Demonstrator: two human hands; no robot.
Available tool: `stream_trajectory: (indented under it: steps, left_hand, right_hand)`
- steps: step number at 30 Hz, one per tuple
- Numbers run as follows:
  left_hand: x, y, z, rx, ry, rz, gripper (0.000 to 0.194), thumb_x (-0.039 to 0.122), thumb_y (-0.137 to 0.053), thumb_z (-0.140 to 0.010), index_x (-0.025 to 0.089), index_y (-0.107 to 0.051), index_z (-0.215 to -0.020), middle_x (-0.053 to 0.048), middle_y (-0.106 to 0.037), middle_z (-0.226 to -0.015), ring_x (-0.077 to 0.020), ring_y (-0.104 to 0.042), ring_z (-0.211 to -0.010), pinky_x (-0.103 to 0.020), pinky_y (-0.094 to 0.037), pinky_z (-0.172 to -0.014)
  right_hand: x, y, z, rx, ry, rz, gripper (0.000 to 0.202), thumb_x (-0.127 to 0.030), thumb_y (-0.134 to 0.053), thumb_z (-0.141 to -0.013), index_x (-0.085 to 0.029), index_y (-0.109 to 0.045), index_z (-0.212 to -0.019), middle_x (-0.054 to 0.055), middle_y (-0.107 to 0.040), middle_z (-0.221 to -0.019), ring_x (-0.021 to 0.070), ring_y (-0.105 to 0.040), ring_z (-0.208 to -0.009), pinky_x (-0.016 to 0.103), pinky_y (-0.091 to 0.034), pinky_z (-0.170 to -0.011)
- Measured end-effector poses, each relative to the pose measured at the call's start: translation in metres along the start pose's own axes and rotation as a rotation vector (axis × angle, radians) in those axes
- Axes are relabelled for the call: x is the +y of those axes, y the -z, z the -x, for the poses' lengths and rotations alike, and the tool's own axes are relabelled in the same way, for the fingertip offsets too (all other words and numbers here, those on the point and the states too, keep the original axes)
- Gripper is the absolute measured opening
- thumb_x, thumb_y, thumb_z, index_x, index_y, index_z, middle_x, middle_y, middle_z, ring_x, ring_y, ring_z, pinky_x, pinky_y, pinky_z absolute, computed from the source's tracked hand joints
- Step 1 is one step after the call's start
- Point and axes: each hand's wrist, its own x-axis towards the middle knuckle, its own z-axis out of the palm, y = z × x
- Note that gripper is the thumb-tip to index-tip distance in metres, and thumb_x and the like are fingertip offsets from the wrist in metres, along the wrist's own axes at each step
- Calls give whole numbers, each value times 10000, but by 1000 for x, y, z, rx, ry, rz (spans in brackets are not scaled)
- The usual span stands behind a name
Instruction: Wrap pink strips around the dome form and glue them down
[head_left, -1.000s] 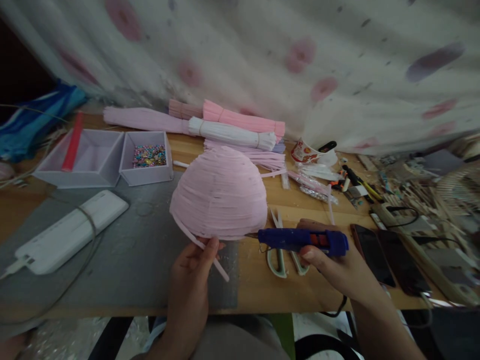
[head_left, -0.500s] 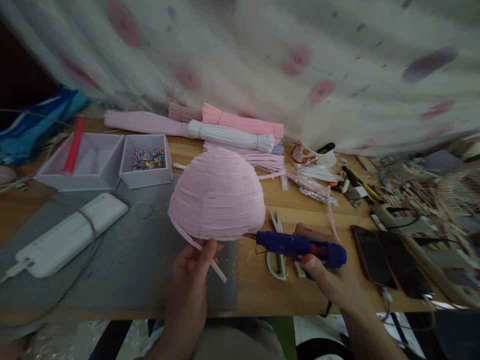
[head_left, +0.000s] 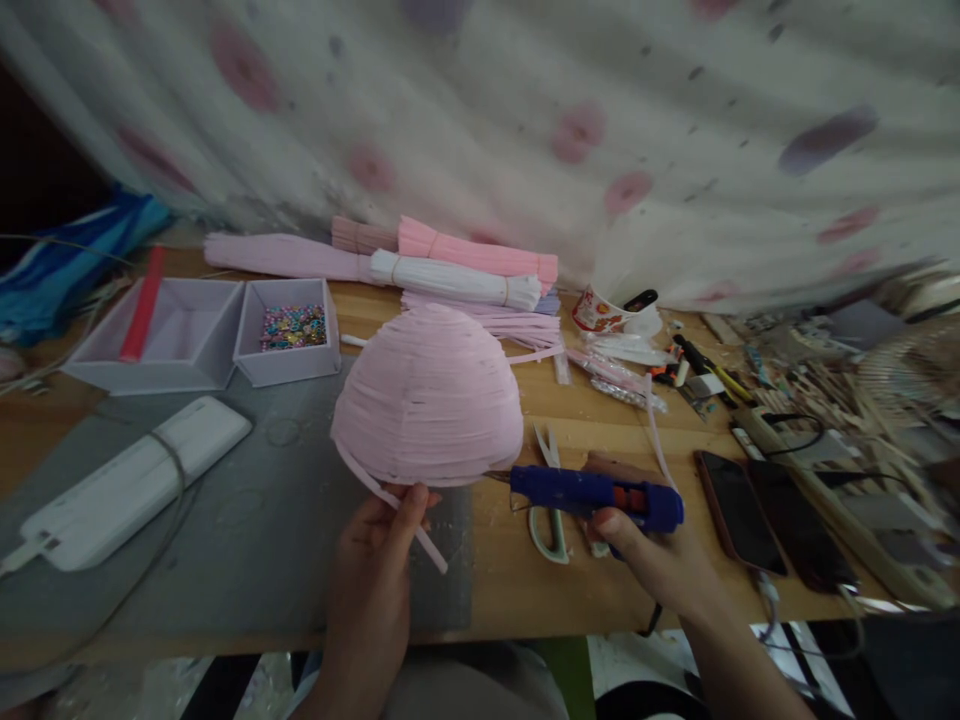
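A pale pink dome (head_left: 427, 400), built up from rows of thin strips, is held above the mat by my left hand (head_left: 382, 550). Its thumb and fingers pinch the dome's lower rim together with a loose pink strip (head_left: 429, 550) whose tail hangs down past the thumb. My right hand (head_left: 645, 550) is wrapped round a blue hot glue gun (head_left: 562, 492). The gun's nozzle points left and meets or nearly meets the dome's lower right rim; I cannot tell which. Below the gun lie scissors (head_left: 553, 535) with pale green handles, partly covered.
Strip bundles (head_left: 457, 278) lie behind the dome. Left are an open box (head_left: 187, 375) with a red stick, a bead box (head_left: 289, 365) and a white power bank (head_left: 142, 480) on the grey mat (head_left: 247, 560). Right are phones (head_left: 739, 510), a paper cup (head_left: 592, 312) and scattered tools.
The whole view has shifted slightly, so most things appear a little lower and to the left. Both hands keep their grips, and the glue gun stays at the dome's rim.
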Motion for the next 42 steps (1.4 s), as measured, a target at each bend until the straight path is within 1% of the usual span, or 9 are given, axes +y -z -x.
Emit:
stream_trajectory:
  steps: [4,11,15,20,22,25,30,35,42]
  left_hand:
    - [4,0,2,-18,17,-44,381,549,-883,-558,209,-769,-686,-26,-726,-705,-177,-612,-708,-288,-480,-704]
    - [-5,1,0,7,-2,-56,402,566,-883,-533,219,-761,-696,-33,-739,-735,-187,-620,-738,-291,-474,-696]
    - [-4,0,0,52,-27,-65,403,575,-875,-533,219,-747,-671,-36,-733,-733,-198,-621,-736,-309,-480,-696]
    - [-5,-2,0,33,-32,-42,425,573,-881,-526,209,-772,-717,-24,-726,-704,-168,-596,-684,-282,-462,-674]
    - [-6,-3,2,36,-41,-22,432,575,-881,-525,208,-774,-728,-22,-732,-704,-159,-594,-665,-273,-463,-661]
    - [-9,-4,3,-14,-72,-40,402,570,-857,-590,201,-773,-725,-28,-736,-707,-160,-610,-666,-267,-472,-650]
    - [-12,-1,0,-68,-142,-72,343,527,-813,-696,195,-783,-776,-24,-723,-690,-160,-611,-660,-260,-470,-638]
    - [-8,-4,0,-74,-145,-54,324,502,-811,-699,200,-794,-814,-43,-763,-746,-188,-665,-724,-265,-497,-659]
    - [-7,-9,0,-124,-156,-23,303,500,-819,-668,206,-764,-715,-25,-743,-675,-176,-650,-677,-261,-496,-653]
  right_hand:
    - [-1,0,-2,-29,40,-8,592,-731,-531,-869,-200,-534,-607,-20,-476,-581,132,-467,-524,256,-352,-493]
    - [0,5,1,-29,82,77,585,-706,-512,-897,-195,-529,-613,-18,-482,-579,135,-480,-537,261,-346,-504]
    - [1,12,7,-57,80,118,579,-692,-494,-913,-181,-598,-662,13,-548,-628,152,-529,-562,277,-359,-518]
    - [-2,16,20,-60,65,68,580,-714,-493,-899,-185,-631,-706,24,-575,-655,166,-553,-582,293,-372,-536]
    - [-8,13,22,-41,83,37,573,-732,-503,-882,-197,-641,-731,17,-575,-660,169,-553,-590,295,-376,-539]
    - [-20,3,19,-15,145,31,558,-747,-519,-862,-214,-655,-772,12,-582,-671,172,-561,-605,288,-385,-532]
    - [-29,-12,9,-19,194,53,555,-744,-536,-856,-212,-637,-734,0,-572,-633,147,-543,-545,273,-361,-493]
    - [-32,-15,9,7,185,-3,573,-750,-495,-873,-213,-649,-745,9,-596,-648,155,-566,-549,272,-386,-483]
    - [-48,-29,-4,-89,226,120,572,-737,-514,-877,-202,-601,-696,-5,-567,-608,143,-543,-538,258,-362,-480]
